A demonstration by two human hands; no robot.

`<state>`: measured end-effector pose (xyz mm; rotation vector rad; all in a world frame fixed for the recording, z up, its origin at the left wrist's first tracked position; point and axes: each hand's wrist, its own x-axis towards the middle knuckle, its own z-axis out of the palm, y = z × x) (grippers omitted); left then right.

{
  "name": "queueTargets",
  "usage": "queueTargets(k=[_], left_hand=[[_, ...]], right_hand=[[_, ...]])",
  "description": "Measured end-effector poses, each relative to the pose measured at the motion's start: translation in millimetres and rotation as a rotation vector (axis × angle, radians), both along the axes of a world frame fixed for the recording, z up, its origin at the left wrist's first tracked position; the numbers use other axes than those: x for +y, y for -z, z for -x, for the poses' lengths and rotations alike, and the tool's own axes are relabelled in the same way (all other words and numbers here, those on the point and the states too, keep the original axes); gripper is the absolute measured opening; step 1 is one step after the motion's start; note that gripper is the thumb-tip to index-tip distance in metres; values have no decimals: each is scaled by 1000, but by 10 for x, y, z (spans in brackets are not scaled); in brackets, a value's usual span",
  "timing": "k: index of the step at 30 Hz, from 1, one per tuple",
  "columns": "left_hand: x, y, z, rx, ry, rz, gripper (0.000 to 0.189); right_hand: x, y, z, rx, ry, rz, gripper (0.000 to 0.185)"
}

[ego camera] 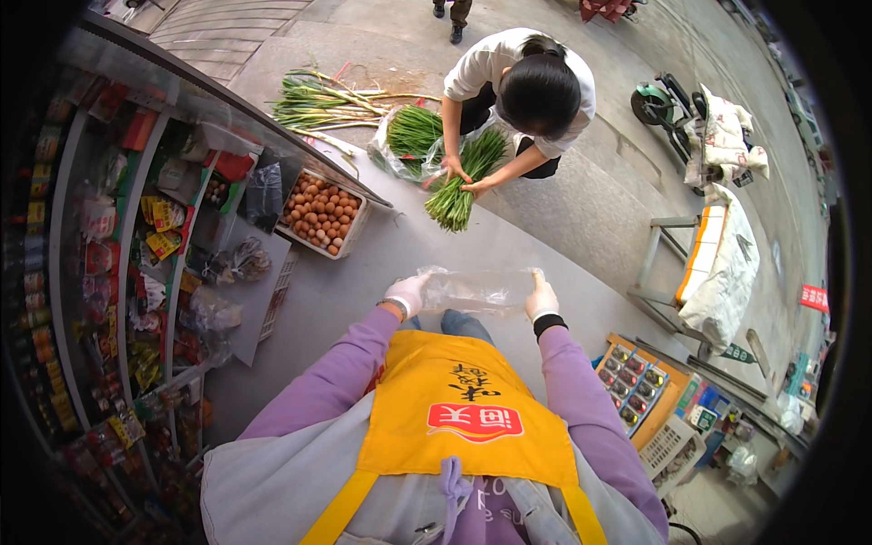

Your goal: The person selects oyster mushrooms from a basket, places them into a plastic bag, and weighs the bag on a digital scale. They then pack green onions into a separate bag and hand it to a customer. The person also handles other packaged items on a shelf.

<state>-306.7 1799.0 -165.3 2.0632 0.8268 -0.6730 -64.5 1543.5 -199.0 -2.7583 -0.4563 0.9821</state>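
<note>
A clear plastic bag (477,289) is stretched sideways in front of my yellow apron (470,402). My gloved left hand (409,294) grips one end of it, and my gloved right hand (541,298) grips the other. The bag looks flat, with nothing visible inside. Ahead of me, a person (538,88) bends over and holds a bundle of green stalks, likely garlic chives (466,180), in both hands. Another green bundle (414,129) sits in a plastic bag beside that person.
Long green onions (327,102) lie on the ground ahead. A crate of brown eggs (323,211) stands front left, beside shelves of packaged goods (157,225). To the right are a metal stand (654,266), a tray of small packed items (630,385) and a green scooter (657,105).
</note>
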Motion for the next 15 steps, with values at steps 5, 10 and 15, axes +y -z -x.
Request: queueTargets(k=[5,10,15], left_hand=[[-94,-159,-202,93,78,-17,54],[-182,-326,-322,40,-103,4,32],[-12,-364,-431,-115,-219,-72,12]], right_hand=[[-7,662,-167,124,331,-335,53],[39,363,-300,443,735,-467,57],[107,45,-514,215,239,-374,65]])
